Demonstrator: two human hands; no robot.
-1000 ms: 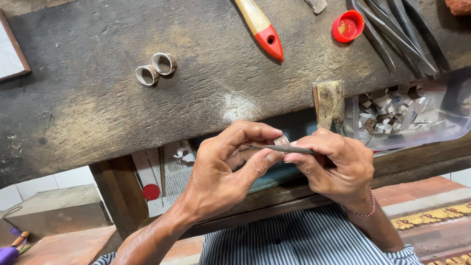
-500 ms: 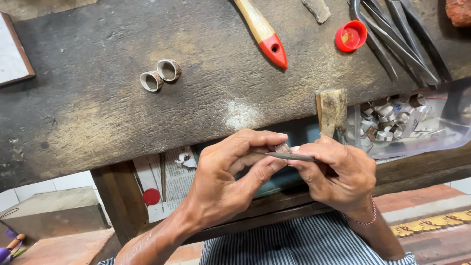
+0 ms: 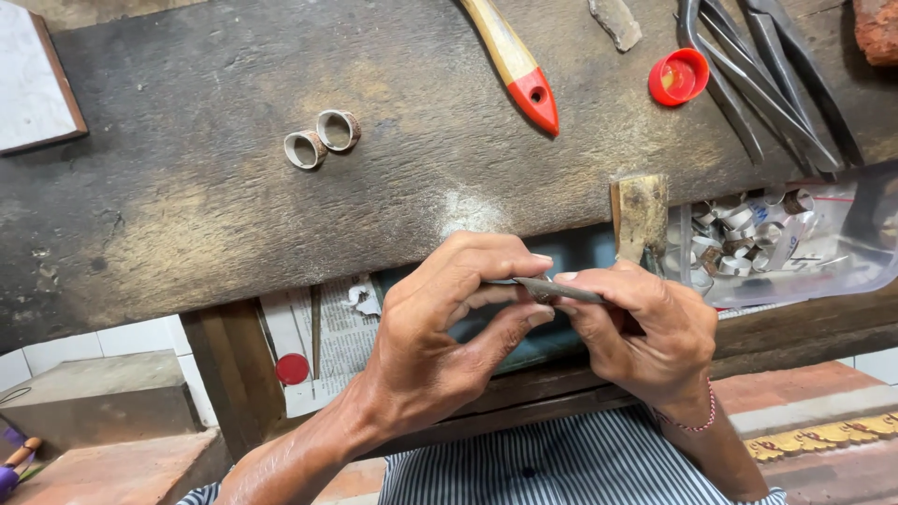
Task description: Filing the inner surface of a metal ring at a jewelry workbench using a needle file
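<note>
My left hand [image 3: 440, 341] and my right hand [image 3: 645, 327] meet just below the front edge of a dark wooden workbench [image 3: 215, 224]. My right hand grips a thin grey metal file [image 3: 561, 290] that lies across the fingertips of both hands. My left hand pinches a small piece against the file; it is mostly hidden by my fingers, and I cannot tell what it is. Two short metal rings [image 3: 323, 138] lie side by side on the bench, up and to the left of my hands.
A wooden peg [image 3: 641, 215] sticks out from the bench edge beside my right hand. A clear plastic bag [image 3: 823, 243] of several metal rings lies at right. Behind are a red-tipped wooden handle [image 3: 519, 70], a red cap [image 3: 678, 77], dark pliers [image 3: 767, 84], and a white-topped block [image 3: 33, 84].
Both hands have stayed together at the bench edge. The file has shifted slightly across the piece in my left fingers. The view has drifted a little.
</note>
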